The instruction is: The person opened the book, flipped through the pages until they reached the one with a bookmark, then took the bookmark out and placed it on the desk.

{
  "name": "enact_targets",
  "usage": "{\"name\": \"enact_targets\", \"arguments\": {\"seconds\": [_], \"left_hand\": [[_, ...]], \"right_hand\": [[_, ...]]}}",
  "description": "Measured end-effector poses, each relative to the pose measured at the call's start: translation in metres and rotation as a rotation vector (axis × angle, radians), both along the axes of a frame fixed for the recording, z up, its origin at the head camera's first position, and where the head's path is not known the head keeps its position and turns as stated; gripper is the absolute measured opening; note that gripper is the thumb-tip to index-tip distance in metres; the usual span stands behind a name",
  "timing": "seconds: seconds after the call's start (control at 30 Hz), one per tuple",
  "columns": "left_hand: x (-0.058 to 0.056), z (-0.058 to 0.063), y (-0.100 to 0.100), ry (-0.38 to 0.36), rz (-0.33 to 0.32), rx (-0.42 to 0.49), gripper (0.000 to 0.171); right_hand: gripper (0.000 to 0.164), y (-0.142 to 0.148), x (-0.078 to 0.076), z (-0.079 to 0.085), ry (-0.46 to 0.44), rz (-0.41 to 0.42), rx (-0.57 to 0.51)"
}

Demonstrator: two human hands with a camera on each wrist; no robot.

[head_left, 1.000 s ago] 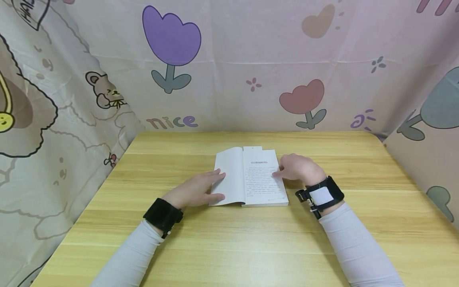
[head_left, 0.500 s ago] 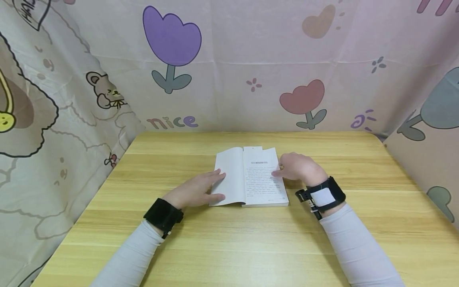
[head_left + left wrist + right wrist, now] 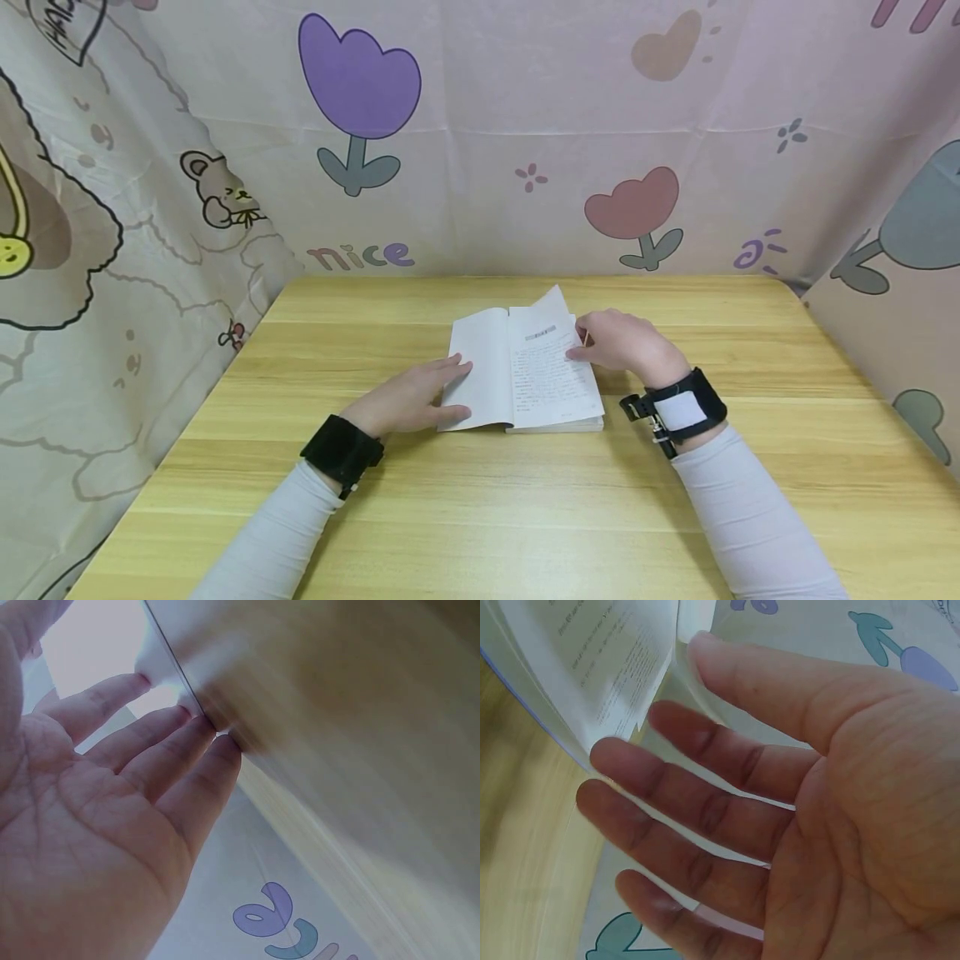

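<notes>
An open book [image 3: 480, 333] lies on the table, its left page blank and its right page [image 3: 543, 379] printed with lines of text. My left hand [image 3: 405, 398] rests on the book's left edge, fingers extended and thumb on the blank page; in the left wrist view, fingertips of that hand [image 3: 127, 780] meet the book's edge. At the right edge, my right hand [image 3: 630, 346] pinches the printed page between thumb and index finger. That page is partly raised, its top corner tilted up. The right wrist view has the other fingers of my right hand [image 3: 780, 810] spread beside the pages.
A wood-grain table [image 3: 487, 517] carries the book. Behind it hangs a pale curtain [image 3: 487, 208] with printed tulips, and more patterned cloth [image 3: 157, 292] drapes along the left side. Both wrists wear black bands.
My right hand has risen slightly and shifted a little away from me, lifting the printed page so its top corner tilts upward. My left hand has stayed still.
</notes>
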State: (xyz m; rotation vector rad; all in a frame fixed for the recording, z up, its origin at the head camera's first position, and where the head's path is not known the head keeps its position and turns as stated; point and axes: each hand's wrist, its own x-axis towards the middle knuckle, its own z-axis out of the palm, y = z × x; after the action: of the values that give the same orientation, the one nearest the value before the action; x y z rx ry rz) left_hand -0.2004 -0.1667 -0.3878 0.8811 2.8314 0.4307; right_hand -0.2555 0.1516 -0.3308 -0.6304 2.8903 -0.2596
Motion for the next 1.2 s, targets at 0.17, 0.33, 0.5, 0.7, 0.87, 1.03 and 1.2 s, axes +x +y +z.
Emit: {"name": "enact_targets", "arguments": {"seconds": [0.17,0.33,0.5,0.7,0.87,1.03,1.2], "left_hand": [[-0.001,-0.001,-0.001,0.008,-0.016,0.007,0.076],[-0.001,-0.002,-0.001,0.004,-0.018,0.011,0.076],[-0.001,-0.001,-0.001,0.004,-0.011,0.004,0.076],[0.000,-0.001,-0.001,-0.002,-0.006,0.005,0.076],[0.000,-0.001,-0.001,-0.008,-0.002,0.006,0.076],[-0.001,-0.002,-0.002,-0.010,-0.007,0.007,0.076],[-0.002,-0.002,-0.003,-0.011,-0.011,0.006,0.077]], "right_hand": [[0.026,0.000,-0.002,-0.003,0.030,0.001,-0.007],[0.029,0.001,-0.004,-0.005,0.038,0.008,-0.002],[0.024,0.002,-0.004,-0.003,0.016,0.014,-0.044],[0.033,0.001,-0.004,0.004,-0.003,0.035,-0.112],[0.030,-0.001,-0.003,0.006,0.014,0.085,-0.165],[0.024,-0.004,0.000,0.009,0.030,0.141,-0.209],[0.025,-0.011,0.006,0.013,0.096,0.158,-0.223]]}}
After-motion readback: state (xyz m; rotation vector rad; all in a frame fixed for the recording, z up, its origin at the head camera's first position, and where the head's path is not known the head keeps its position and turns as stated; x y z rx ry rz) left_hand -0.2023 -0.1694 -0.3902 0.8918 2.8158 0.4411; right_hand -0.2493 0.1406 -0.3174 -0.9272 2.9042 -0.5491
